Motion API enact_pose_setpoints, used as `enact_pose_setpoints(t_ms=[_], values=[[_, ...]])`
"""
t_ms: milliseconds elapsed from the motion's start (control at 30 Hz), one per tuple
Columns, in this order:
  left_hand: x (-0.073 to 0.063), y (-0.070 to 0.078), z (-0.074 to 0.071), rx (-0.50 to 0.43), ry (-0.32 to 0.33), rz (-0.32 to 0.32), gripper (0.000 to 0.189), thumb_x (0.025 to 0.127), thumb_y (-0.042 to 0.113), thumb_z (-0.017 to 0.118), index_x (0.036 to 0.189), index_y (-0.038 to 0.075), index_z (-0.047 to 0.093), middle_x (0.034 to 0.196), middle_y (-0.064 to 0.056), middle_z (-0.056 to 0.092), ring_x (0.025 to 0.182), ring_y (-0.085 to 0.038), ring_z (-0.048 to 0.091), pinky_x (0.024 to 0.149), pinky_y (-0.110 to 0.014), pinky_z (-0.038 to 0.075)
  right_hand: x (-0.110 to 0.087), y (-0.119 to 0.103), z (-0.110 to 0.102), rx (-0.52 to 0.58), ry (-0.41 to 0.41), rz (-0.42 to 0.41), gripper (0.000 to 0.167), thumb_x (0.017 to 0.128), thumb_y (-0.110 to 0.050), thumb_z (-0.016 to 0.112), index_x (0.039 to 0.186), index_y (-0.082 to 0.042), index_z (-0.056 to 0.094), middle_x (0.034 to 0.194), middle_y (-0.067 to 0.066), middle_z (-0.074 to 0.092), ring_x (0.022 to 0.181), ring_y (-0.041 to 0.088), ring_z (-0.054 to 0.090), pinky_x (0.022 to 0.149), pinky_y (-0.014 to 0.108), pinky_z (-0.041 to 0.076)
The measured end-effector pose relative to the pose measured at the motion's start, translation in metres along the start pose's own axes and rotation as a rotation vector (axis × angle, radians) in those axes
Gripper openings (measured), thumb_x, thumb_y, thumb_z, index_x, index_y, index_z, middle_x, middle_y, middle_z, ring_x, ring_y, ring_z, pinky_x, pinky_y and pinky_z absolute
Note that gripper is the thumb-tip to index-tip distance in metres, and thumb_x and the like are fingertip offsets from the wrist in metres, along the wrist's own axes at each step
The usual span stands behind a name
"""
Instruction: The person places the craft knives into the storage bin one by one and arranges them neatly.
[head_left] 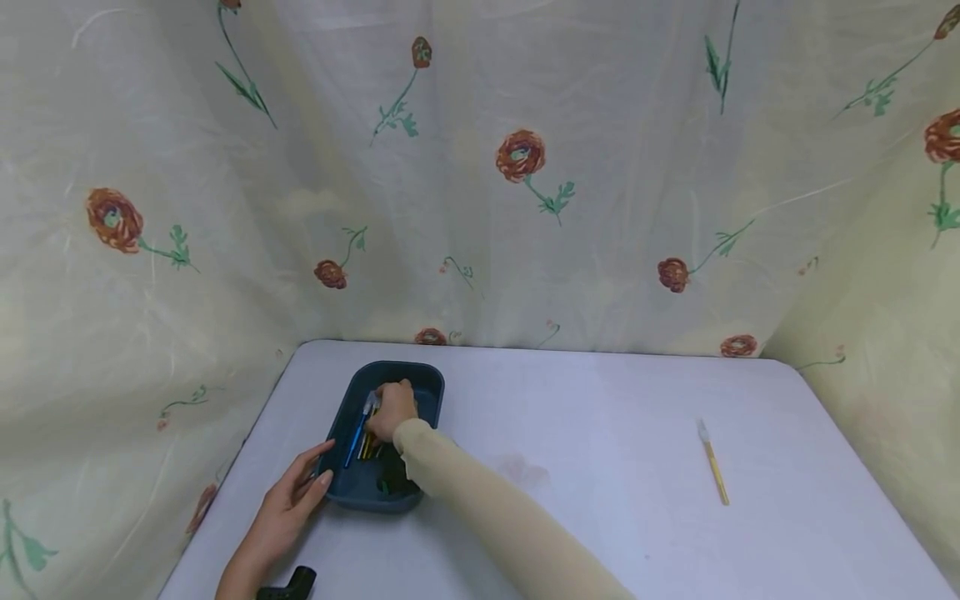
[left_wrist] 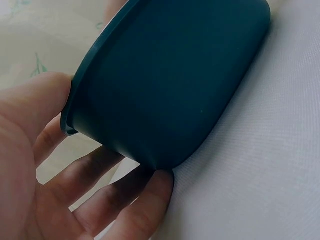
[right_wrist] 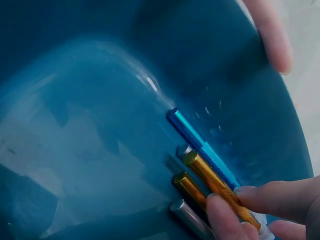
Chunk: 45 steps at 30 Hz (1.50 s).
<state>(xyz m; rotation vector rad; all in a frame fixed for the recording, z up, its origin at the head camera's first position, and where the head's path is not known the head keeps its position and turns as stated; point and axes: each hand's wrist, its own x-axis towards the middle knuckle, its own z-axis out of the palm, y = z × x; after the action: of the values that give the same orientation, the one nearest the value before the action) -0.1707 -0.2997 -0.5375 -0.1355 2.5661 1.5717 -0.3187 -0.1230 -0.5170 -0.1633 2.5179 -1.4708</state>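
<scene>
A dark teal plastic tray stands at the left of the table. My left hand grips its near left corner, thumb at the rim and fingers against the outer wall. Inside the tray, my right hand pinches a gold craft knife with a knurled metal handle between thumb and fingers. Beside it lie a blue craft knife, a second gold one and a silver one. Their far ends are hidden behind the right hand's fingers in the right wrist view.
Another gold craft knife with a pale cap lies on the white table, far to the right. A flowered curtain hangs behind and along both sides. A black device is at the left wrist.
</scene>
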Motion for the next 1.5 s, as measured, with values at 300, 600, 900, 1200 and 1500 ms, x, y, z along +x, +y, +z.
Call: enact_pose_setpoints(t_ms=[300, 600, 900, 1200, 1500], values=[[-0.001, 0.000, 0.001, 0.014, 0.003, 0.001, 0.057, 0.116, 0.042, 0.056, 0.169, 0.026, 0.039, 0.177, -0.025, 0.027, 0.158, -0.050, 0.034, 0.124, -0.057, 0.039, -0.001, 0.002, 0.001, -0.026, 0.023, -0.029, 0.052, 0.084, 0.007, 0.091, 0.133, 0.005, 0.073, 0.127, 0.017, 0.058, 0.102, 0.032, 0.063, 0.061, 0.027, 0.065], [-0.001, 0.001, 0.001, 0.021, -0.002, 0.005, 0.059, 0.116, 0.044, 0.056, 0.169, 0.026, 0.038, 0.176, -0.026, 0.026, 0.158, -0.051, 0.033, 0.124, -0.057, 0.041, -0.026, -0.021, -0.014, 0.022, -0.020, -0.122, 0.050, 0.091, -0.002, 0.089, 0.138, -0.001, 0.073, 0.135, 0.019, 0.071, 0.102, 0.022, 0.075, 0.083, 0.034, 0.068], [-0.001, 0.004, 0.000, 0.008, -0.018, -0.001, 0.060, 0.116, 0.045, 0.056, 0.169, 0.026, 0.037, 0.177, -0.026, 0.026, 0.158, -0.052, 0.032, 0.124, -0.060, 0.041, -0.039, -0.044, -0.034, 0.168, -0.144, -0.117, 0.058, 0.093, -0.001, 0.087, 0.147, 0.000, 0.067, 0.142, 0.019, 0.068, 0.068, 0.028, 0.079, 0.068, 0.035, 0.069], [0.000, 0.004, 0.001, 0.018, -0.019, -0.015, 0.061, 0.116, 0.043, 0.057, 0.169, 0.024, 0.036, 0.176, -0.027, 0.026, 0.157, -0.053, 0.033, 0.123, -0.061, 0.041, -0.061, -0.067, -0.062, 0.330, -0.219, -0.115, 0.062, 0.091, -0.003, 0.090, 0.148, -0.007, 0.067, 0.142, 0.019, 0.067, 0.066, 0.028, 0.078, 0.064, 0.042, 0.069], [0.001, 0.003, 0.002, 0.035, -0.007, 0.001, 0.061, 0.116, 0.044, 0.057, 0.169, 0.021, 0.037, 0.175, -0.029, 0.026, 0.157, -0.053, 0.034, 0.123, -0.061, 0.041, -0.077, -0.073, -0.086, 0.336, -0.244, -0.159, 0.066, 0.090, -0.010, 0.093, 0.150, -0.012, 0.067, 0.138, 0.012, 0.069, 0.073, 0.033, 0.080, 0.064, 0.039, 0.069]])
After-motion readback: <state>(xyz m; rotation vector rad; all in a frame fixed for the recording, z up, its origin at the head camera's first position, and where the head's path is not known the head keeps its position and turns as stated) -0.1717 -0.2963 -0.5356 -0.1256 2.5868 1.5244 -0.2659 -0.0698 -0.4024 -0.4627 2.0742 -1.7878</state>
